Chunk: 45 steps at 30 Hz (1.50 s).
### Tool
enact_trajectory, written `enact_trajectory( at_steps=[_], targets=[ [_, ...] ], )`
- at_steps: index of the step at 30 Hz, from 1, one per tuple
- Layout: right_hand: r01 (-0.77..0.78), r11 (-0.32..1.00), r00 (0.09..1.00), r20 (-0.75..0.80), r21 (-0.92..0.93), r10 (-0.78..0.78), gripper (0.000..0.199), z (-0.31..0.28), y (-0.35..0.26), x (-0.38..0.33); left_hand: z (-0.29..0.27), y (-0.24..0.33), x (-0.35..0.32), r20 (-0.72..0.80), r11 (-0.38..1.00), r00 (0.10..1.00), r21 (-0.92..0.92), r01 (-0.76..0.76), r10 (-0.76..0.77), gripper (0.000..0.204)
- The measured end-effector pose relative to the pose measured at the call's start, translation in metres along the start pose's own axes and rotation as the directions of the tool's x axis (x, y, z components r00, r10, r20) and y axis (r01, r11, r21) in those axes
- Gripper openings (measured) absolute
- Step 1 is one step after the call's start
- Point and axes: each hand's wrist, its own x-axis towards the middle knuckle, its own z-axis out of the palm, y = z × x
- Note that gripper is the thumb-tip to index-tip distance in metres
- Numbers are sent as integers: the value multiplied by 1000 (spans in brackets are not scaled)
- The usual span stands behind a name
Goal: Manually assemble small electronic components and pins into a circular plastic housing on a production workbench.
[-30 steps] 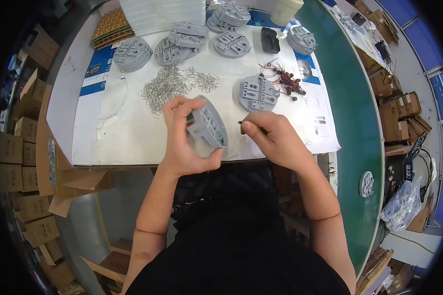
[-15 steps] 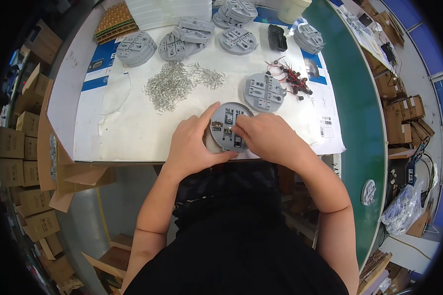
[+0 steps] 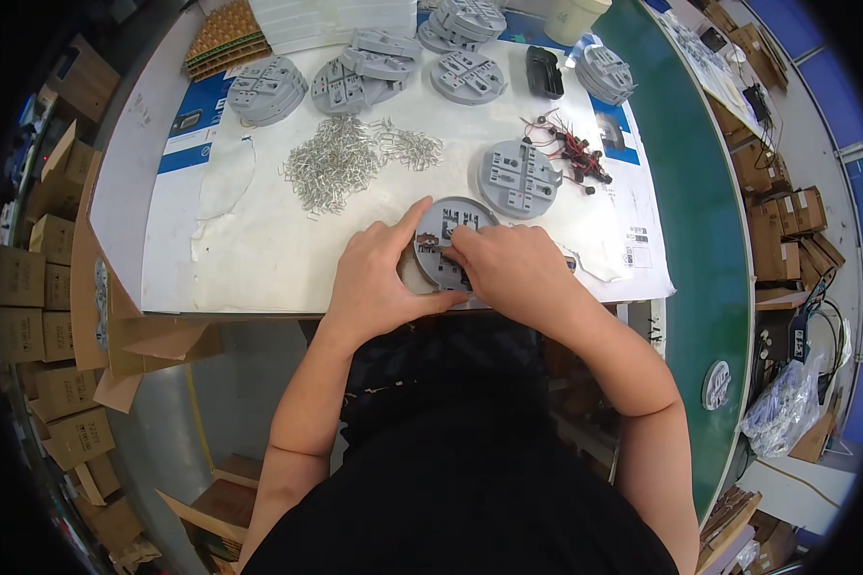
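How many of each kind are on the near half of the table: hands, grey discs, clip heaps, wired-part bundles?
Hands: 2, left hand, right hand
Grey discs: 2, held disc, free disc
Clip heap: 1
Wired-part bundle: 1
Total: 6

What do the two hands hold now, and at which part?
The left hand grips the round grey plastic disc by its left rim, at the table edge. The right hand presses on top.

The person wears a black short-sleeved top, plain across the chest and shoulders. Both forearms are bare from above the elbow down. The left hand (image 3: 379, 278) and right hand (image 3: 513, 268) are bare too, without gloves, rings or a watch.
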Motion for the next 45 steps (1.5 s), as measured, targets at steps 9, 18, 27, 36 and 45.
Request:
enact_trajectory(
  at_steps=[9,18,27,36,45],
  targets=[
    [-23,998,1000,-9,51,24,23,1,-2,-1,1,-1,0,-4,1000,1000,11,-20,20,107],
    [40,998,999,-18,45,-39,19,5,3,4,1,-3,0,-4,999,999,24,-34,34,107],
    [60,993,998,39,-100,-56,9,-2,-17,8,5,-2,1,-32,997,997,16,-69,70,107],
    [163,980,986,-20,-110,-167,13,-11,-11,13,2,-3,0,-16,998,998,30,-57,57,107],
    [161,980,987,11,-118,-160,12,-6,-8,13,0,-2,0,4,998,999,38,-41,41,106]
  ],
)
